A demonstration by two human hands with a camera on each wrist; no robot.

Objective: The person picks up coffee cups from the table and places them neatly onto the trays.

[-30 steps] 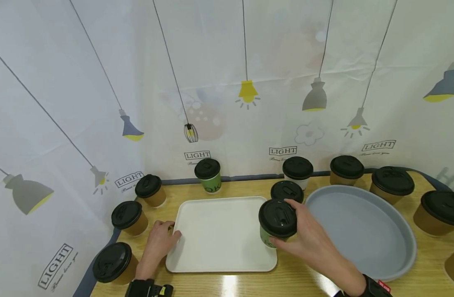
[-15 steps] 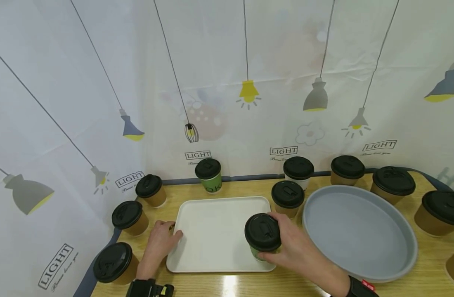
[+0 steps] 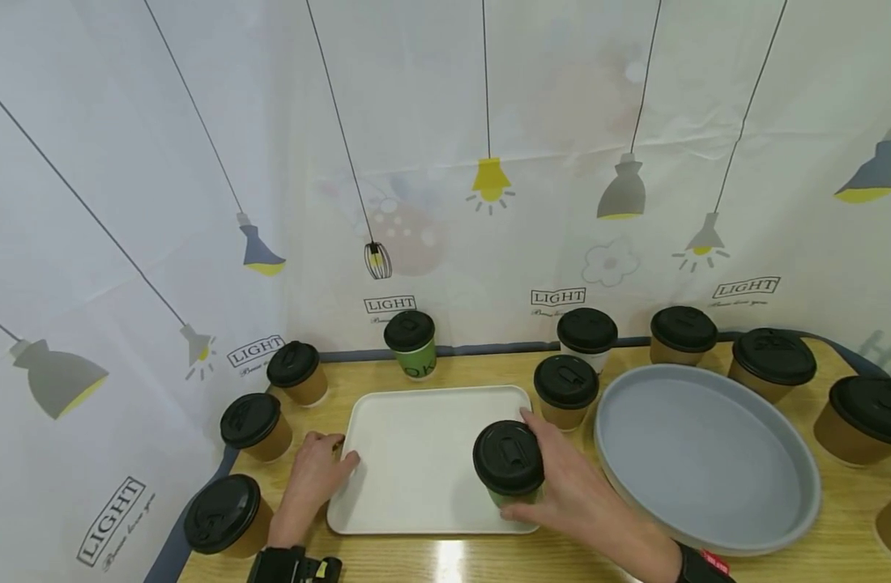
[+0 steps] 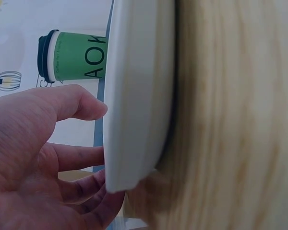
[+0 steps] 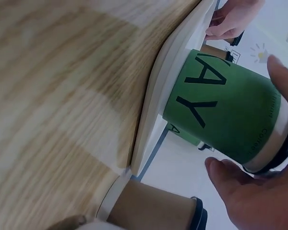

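Note:
A green paper cup [image 5: 225, 108] with a black lid [image 3: 509, 457] stands upright on the white tray [image 3: 416, 461], near its front right corner. My right hand [image 3: 573, 494] is around that cup, thumb and fingers spread wide. In the right wrist view, gaps show between the thumb, the upper finger and the cup. My left hand [image 3: 317, 474] holds the tray's left edge, the thumb over the rim and the other fingers at its outer side. Behind the tray stands another green lidded cup [image 3: 415, 348], seen beyond the thumb in the left wrist view.
A round grey-blue tray [image 3: 708, 453] lies to the right. A brown lidded cup [image 3: 564, 393] stands between the trays, with a white cup [image 3: 587, 340] behind it. More brown cups line the left [image 3: 245, 514] and right sides. A printed cloth hangs behind the wooden table.
My right hand has moved left and toward me with the green cup, setting it down on the tray, and its fingers have spread from it. The left hand has stayed at the tray's edge.

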